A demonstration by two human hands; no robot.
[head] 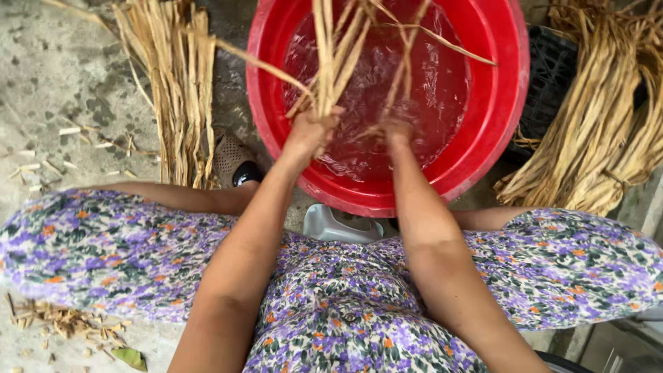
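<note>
A bunch of long, pale dried plant strips (336, 59) is held upright over a large red plastic basin (501, 103) that is filled with clear water. The strips rise from the hands toward the top edge of the view, and a few loose ones bend out to the left and right. The left hand (312, 130) is closed tightly around the lower end of the bunch, fingers wrapped fully about it. The right hand (395, 130) is seen just beside it, over the water, with its fingers curled around a few thinner strips; how firmly they are gripped cannot be told. Both bare forearms are stretched forward from a lap covered in purple, white and orange flowered cloth. A pale grey plastic object (331, 226) is seen between the basin and the lap. On the concrete ground to the left, a loose bundle of the same dried strips (176, 90) is laid, with a brown shoe (233, 160) at its lower end. To the right, a thicker heap of strips (601, 117) is piled against a dark crate (549, 79). Small cut scraps (65, 321) are scattered at lower left.
</note>
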